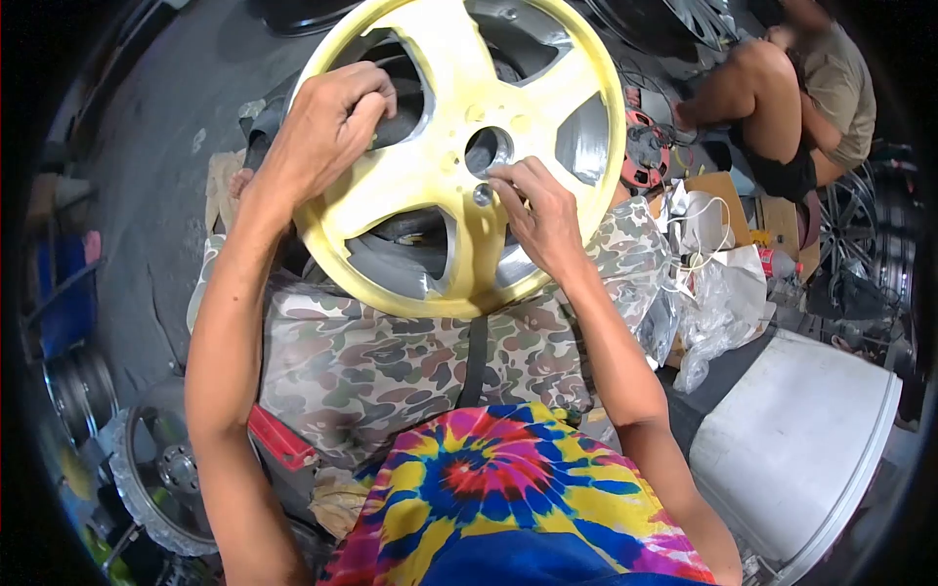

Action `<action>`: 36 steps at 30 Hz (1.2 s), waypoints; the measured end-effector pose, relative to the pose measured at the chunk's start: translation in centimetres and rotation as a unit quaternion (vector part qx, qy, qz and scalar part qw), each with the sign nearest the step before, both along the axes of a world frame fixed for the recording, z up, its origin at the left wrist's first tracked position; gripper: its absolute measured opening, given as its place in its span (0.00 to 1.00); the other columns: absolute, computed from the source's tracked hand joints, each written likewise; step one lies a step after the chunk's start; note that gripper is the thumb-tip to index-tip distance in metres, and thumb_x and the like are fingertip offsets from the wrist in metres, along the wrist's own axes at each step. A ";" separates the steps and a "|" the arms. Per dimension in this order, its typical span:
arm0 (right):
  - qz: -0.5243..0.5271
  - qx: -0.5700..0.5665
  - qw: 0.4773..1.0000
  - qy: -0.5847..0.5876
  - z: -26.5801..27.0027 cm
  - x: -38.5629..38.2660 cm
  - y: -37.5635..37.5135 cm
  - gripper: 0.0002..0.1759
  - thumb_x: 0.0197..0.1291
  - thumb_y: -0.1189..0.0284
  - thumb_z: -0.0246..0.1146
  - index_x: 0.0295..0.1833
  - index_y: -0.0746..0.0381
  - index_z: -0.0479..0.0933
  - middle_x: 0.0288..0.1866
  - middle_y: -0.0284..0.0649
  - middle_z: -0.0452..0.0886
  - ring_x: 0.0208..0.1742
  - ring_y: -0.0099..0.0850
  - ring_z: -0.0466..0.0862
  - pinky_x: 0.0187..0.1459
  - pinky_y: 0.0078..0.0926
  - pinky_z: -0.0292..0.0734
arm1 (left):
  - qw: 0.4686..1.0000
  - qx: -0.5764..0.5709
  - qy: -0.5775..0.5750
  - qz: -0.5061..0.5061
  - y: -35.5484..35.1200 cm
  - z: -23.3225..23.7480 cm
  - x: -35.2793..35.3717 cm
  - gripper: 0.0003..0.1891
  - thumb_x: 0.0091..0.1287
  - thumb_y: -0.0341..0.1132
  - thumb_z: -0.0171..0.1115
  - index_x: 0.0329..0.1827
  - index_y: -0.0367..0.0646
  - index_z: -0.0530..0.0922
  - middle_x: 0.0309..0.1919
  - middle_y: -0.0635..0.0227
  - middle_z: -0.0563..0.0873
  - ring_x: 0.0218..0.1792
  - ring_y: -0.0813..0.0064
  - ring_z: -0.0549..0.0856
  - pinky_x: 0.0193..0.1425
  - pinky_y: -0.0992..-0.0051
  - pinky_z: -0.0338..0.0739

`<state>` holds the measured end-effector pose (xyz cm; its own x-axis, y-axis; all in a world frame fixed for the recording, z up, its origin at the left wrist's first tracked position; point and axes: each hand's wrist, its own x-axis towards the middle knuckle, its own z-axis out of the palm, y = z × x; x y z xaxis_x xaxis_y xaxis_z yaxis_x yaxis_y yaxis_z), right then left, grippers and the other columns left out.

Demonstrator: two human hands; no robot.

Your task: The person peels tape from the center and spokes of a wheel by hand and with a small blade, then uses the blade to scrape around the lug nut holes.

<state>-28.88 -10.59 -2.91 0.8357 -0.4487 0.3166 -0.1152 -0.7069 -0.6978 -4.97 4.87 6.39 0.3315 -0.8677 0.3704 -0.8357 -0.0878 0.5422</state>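
Left fingers (371, 86): curled; any hold unclear
Right fingers (526, 179): bent by centre hole; hold unclear
Yellow wheel (445, 137): beneath both, partly blocked by them
Rightward: red reel (642, 173), clear plastic (705, 327), seated person (842, 90)

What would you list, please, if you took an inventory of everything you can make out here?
wheel rim: 1, yellow with silver parts, upper centre
other wheels: several, dark and silver, around the edges
reel: 1, red and black, right of the rim
cardboard: brown, right; piece count unclear
bottle: 1, red label, right
plastic wrap: clear, right; count unclear
flat-topped object: 1, white, lower right
red item: 1, red, beside the left forearm
seated person: 1, drab top, upper right
camouflage cloth: green-brown, below the rim
tie-dye garment: 1, multicoloured, bottom centre
left grip: 1, bare, at the rim's left
right grip: 1, bare, by the hub hole
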 end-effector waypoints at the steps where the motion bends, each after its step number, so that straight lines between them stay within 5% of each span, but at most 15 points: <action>1: 0.005 -0.033 0.999 -0.010 -0.1 1.0 -0.1 0.07 0.67 0.76 0.70 0.50 0.62 0.87 0.41 0.41 0.84 0.38 0.45 0.88 0.39 0.40 0.83 | 1.000 0.018 -0.001 0.009 0.2 0.1 0.0 0.09 0.70 0.28 0.52 0.38 0.32 0.80 0.32 0.56 0.84 0.33 0.61 0.83 0.43 0.64 0.77; 6: 0.052 -0.122 0.990 -0.046 -0.8 3.7 -1.6 0.07 0.65 0.75 0.71 0.47 0.59 0.87 0.41 0.37 0.84 0.38 0.40 0.88 0.39 0.37 0.83 | 0.999 0.020 -0.020 0.027 0.3 -1.8 0.2 0.09 0.73 0.29 0.54 0.45 0.35 0.82 0.41 0.55 0.85 0.44 0.55 0.84 0.54 0.59 0.77; 9: 0.100 -0.187 0.977 -0.035 -0.4 4.3 -2.5 0.07 0.63 0.74 0.71 0.47 0.58 0.87 0.40 0.35 0.84 0.39 0.38 0.87 0.40 0.36 0.83 | 0.995 0.079 -0.042 0.036 0.0 -2.9 0.2 0.08 0.69 0.22 0.59 0.48 0.35 0.82 0.49 0.56 0.85 0.54 0.52 0.83 0.61 0.59 0.77; 14: 0.153 -0.245 0.957 0.011 0.0 4.8 -3.2 0.15 0.58 0.73 0.74 0.53 0.56 0.86 0.46 0.34 0.84 0.43 0.36 0.87 0.44 0.35 0.84 | 0.996 0.079 -0.024 0.033 0.2 -3.0 0.7 0.07 0.68 0.21 0.63 0.47 0.32 0.84 0.48 0.52 0.88 0.56 0.47 0.85 0.62 0.55 0.78; 24: 0.133 -0.267 0.953 0.050 0.3 5.3 -2.0 0.10 0.61 0.73 0.71 0.49 0.57 0.84 0.42 0.37 0.81 0.40 0.37 0.87 0.41 0.38 0.84 | 0.988 0.102 -0.072 0.090 -1.1 -5.0 -0.4 0.09 0.72 0.28 0.64 0.46 0.28 0.86 0.43 0.44 0.87 0.53 0.41 0.85 0.60 0.50 0.78; 31: 0.128 -0.179 0.975 0.036 0.0 4.8 -2.2 0.10 0.64 0.76 0.70 0.50 0.61 0.84 0.43 0.43 0.81 0.40 0.47 0.87 0.41 0.44 0.83 | 0.981 0.098 -0.060 0.154 -1.7 -4.7 -0.2 0.10 0.72 0.24 0.60 0.49 0.29 0.87 0.46 0.41 0.88 0.51 0.39 0.86 0.58 0.50 0.80; 36: 0.075 -0.125 0.989 0.021 -1.1 4.8 -0.6 0.10 0.66 0.77 0.69 0.52 0.62 0.84 0.43 0.45 0.81 0.39 0.50 0.87 0.41 0.46 0.83 | 0.981 0.158 0.034 0.108 -1.6 -4.2 -1.1 0.15 0.71 0.28 0.57 0.54 0.29 0.86 0.48 0.36 0.89 0.54 0.38 0.87 0.63 0.51 0.80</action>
<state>-24.07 -11.22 -4.03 0.9019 -0.2302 0.3655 -0.0202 -0.8677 -0.4967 -6.05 3.28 2.22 0.5346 -0.8427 0.0648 -0.7416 -0.4309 0.5141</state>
